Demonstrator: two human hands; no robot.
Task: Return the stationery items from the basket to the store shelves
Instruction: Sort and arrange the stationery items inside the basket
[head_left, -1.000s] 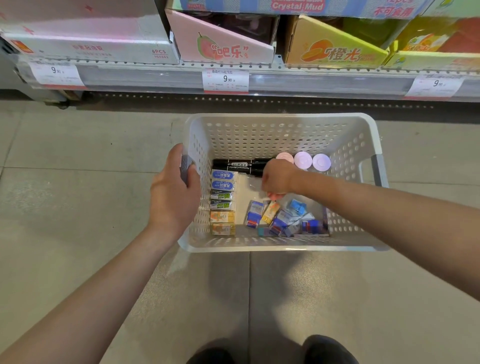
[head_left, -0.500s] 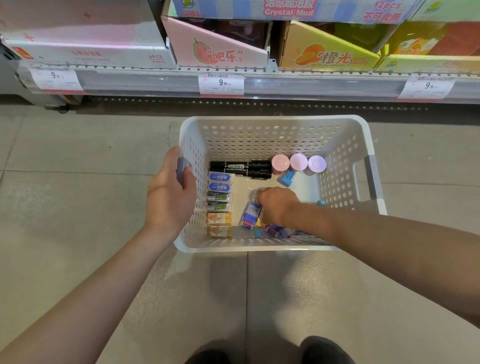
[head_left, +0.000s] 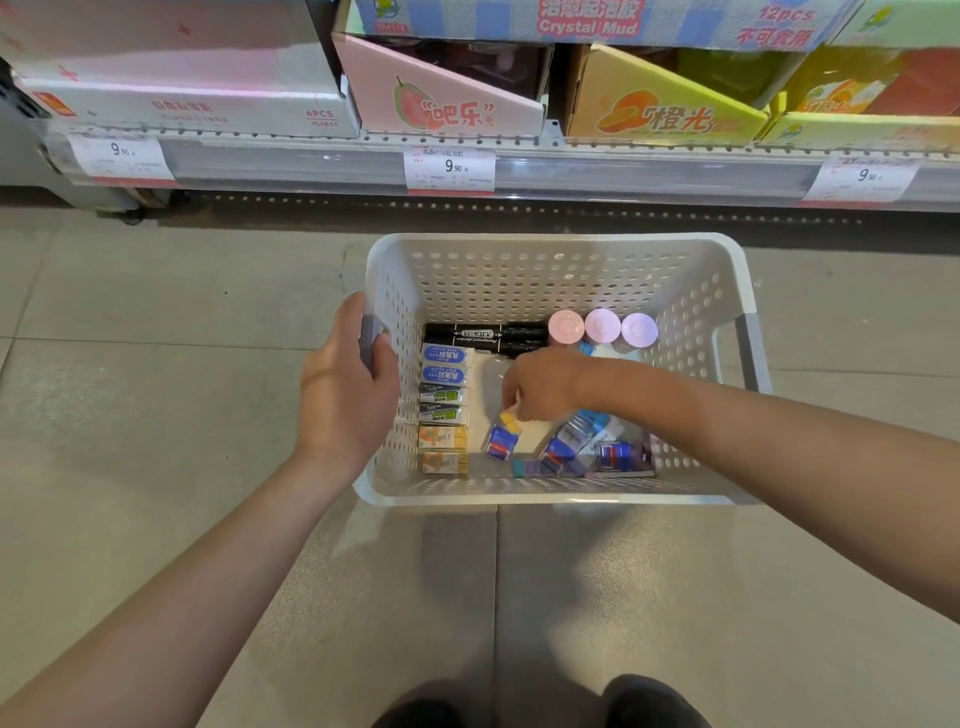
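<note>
A white perforated basket (head_left: 561, 270) hangs above the tiled floor. My left hand (head_left: 345, 395) grips its grey left handle (head_left: 370, 338). Inside lie black markers (head_left: 485, 335), a column of boxed erasers (head_left: 444, 405) along the left wall, three pastel round-lidded pots (head_left: 602, 326) at the back, and several small blue packs (head_left: 566, 444) at the front. My right hand (head_left: 545, 387) reaches into the basket with fingers curled down, pinching a small orange-yellow item (head_left: 510, 418) just above a blue pack (head_left: 501, 442).
A store shelf edge (head_left: 311, 166) with price tags (head_left: 450, 169) runs across the top, holding a pink display box (head_left: 441, 98), a yellow display box (head_left: 660, 111) and a white box (head_left: 176, 98). My shoes (head_left: 654, 701) show at the bottom edge.
My right hand moved from the back of the basket down to the front packs, then lifted slightly back, now pinching a small orange-yellow item. My left hand kept its grip on the handle.
</note>
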